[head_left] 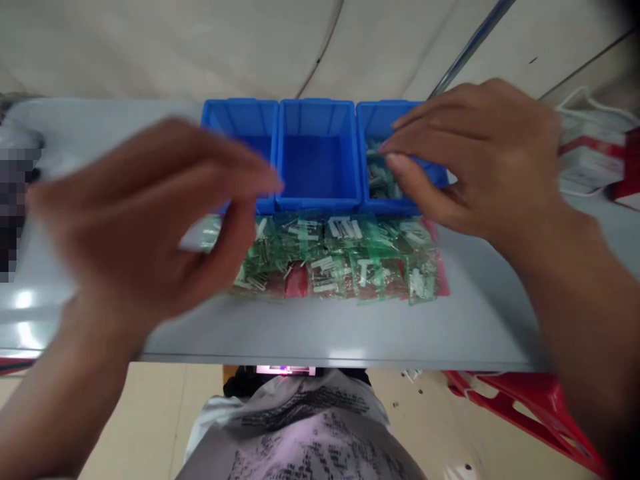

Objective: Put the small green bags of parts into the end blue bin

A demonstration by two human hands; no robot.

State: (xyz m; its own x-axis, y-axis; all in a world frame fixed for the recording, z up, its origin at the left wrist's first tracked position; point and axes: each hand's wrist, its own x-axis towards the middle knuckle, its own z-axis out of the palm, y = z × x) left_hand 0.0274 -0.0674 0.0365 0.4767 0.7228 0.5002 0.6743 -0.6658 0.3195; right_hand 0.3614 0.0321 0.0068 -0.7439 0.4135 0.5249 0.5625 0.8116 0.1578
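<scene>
My left hand [160,213], blurred by motion, hovers over the left blue bin [241,120] and the left end of the packets, its thumb and fingers curled towards each other. My right hand [470,153] is over the right blue bin [393,113], thumb and fingertips pinched together; what they hold, if anything, is too small to name. Small greenish packets lie inside that bin. The middle blue bin [319,167] shows a bare bottom. In front of the bins, several clear green packets [345,230] with white and metal pieces lie in rows, with red material beneath.
The bins stand on a pale table [310,333] against a wall. White and red boxes [590,157] are at the right. A dark object [10,200] sits at the far left. Red stools [535,400] are below the table's front edge.
</scene>
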